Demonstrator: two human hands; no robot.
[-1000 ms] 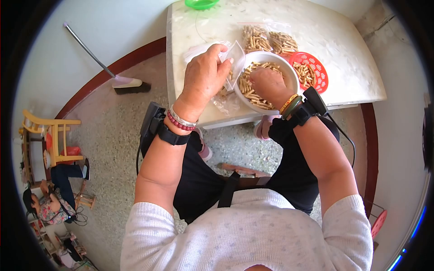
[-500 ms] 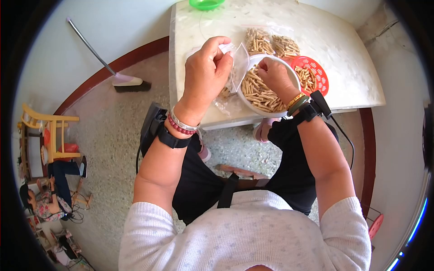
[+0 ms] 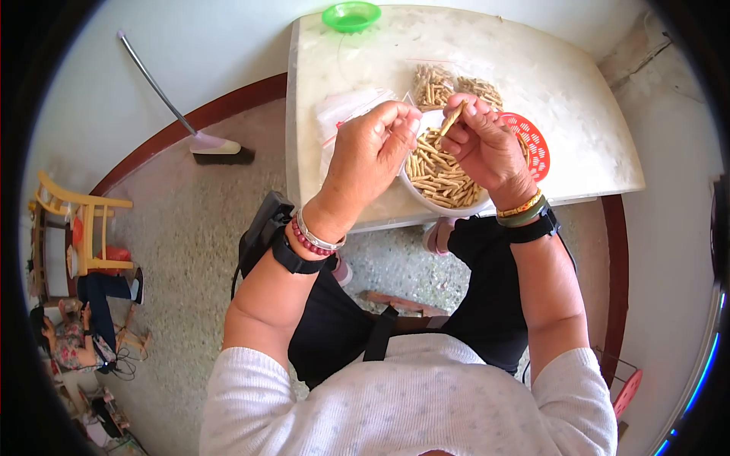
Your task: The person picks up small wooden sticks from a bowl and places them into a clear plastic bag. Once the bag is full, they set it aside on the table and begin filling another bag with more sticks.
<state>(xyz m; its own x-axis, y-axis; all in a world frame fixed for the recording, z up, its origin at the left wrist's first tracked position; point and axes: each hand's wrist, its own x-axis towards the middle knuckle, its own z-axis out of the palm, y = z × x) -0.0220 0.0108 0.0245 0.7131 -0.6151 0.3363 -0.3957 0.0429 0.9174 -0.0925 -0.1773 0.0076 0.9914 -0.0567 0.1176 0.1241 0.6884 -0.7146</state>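
My right hand (image 3: 490, 144) pinches a tan, stick-like dried root piece (image 3: 454, 118) between thumb and fingers. It is above a white bowl (image 3: 432, 119) heaped with similar dried root pieces (image 3: 445, 175). Left of the bowl's rim, my left hand (image 3: 372, 152) has its thumb and fingers closed on a clear plastic bag (image 3: 408, 99). Only a thin edge of that bag shows; the hand hides the rest. Behind the bowl lie filled clear bags of root pieces (image 3: 433, 83). A red perforated basket (image 3: 538, 144) stands to the right, partly behind my right hand.
Flat plastic bags (image 3: 342, 110) lie on the pale table (image 3: 578, 114) at left. At its far edge sits a green bowl (image 3: 351, 17). A broom (image 3: 217, 148) leans on the wall. Another person (image 3: 80, 342) sits at far left, near a wooden chair (image 3: 99, 220).
My right hand has risen out of the bowl with a root piece in its fingers. My left hand has moved down and right toward it, and the held bag is now mostly hidden.
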